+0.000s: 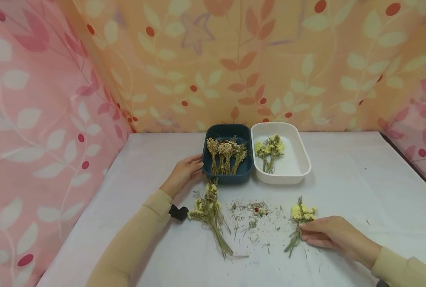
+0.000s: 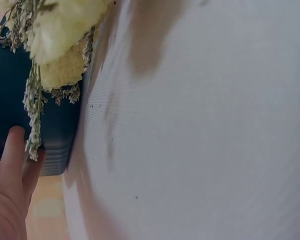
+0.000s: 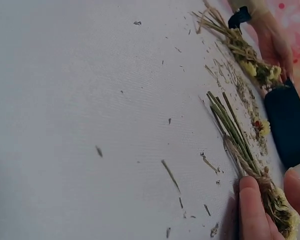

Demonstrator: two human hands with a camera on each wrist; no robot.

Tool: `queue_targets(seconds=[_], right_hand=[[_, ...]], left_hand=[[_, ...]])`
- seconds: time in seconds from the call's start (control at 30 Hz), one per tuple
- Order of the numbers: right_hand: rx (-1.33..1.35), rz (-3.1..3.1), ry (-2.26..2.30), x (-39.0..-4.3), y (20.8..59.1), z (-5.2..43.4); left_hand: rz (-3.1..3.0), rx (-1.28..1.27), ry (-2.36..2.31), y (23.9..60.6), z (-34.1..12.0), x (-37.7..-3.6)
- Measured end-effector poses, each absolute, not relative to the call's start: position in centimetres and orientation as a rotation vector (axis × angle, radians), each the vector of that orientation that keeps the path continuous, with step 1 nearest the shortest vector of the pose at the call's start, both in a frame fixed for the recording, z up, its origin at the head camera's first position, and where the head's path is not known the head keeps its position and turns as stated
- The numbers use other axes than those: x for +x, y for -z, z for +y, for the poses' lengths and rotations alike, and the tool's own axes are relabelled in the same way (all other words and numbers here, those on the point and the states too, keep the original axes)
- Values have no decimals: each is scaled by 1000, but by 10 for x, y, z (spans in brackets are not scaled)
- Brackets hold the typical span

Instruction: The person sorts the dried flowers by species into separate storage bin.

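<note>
With its fingers fairly straight, my left hand (image 1: 184, 173) touches the left wall of a dark blue tray (image 1: 227, 180). Several tied bunches of brown and cream dried flowers (image 1: 227, 151) are in that tray. On the table at right, my right hand (image 1: 336, 235) holds a small dried-flower bouquet (image 1: 302, 213) between thumb and fingers. Yellow blooms top it, and twine (image 3: 260, 176) wraps its green stems. Below the left hand lies a looser pile of yellow dried flowers (image 1: 211, 211), which looms close in the left wrist view.
Right of the blue tray stands a white tray (image 1: 295, 159) with yellow bunches (image 1: 270, 151) on its left side. Stem scraps and crumbs (image 1: 252, 221) litter the white tablecloth (image 1: 356, 171), a small red bloom (image 1: 257, 209) among them. Patterned curtains (image 1: 216, 59) enclose the back and sides.
</note>
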State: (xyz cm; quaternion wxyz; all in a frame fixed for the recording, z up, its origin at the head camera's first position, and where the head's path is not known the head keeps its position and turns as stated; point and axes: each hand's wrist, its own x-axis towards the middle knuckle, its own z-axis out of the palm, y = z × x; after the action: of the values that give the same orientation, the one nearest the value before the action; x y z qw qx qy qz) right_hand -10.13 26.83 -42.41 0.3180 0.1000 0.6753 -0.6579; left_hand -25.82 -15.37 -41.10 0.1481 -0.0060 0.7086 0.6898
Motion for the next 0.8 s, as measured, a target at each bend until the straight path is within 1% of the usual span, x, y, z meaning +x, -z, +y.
queue_targets(seconds=[0.43, 0.63, 0.8], right_hand=[[293, 2120, 1482, -124, 415, 240], [320, 2116, 1482, -122, 415, 240], [236, 2100, 1515, -119, 405, 243]], left_hand=[[2010, -25, -2029, 409, -154, -263], [2006, -19, -2020, 409, -153, -262], [2019, -44, -2007, 410, -153, -260]])
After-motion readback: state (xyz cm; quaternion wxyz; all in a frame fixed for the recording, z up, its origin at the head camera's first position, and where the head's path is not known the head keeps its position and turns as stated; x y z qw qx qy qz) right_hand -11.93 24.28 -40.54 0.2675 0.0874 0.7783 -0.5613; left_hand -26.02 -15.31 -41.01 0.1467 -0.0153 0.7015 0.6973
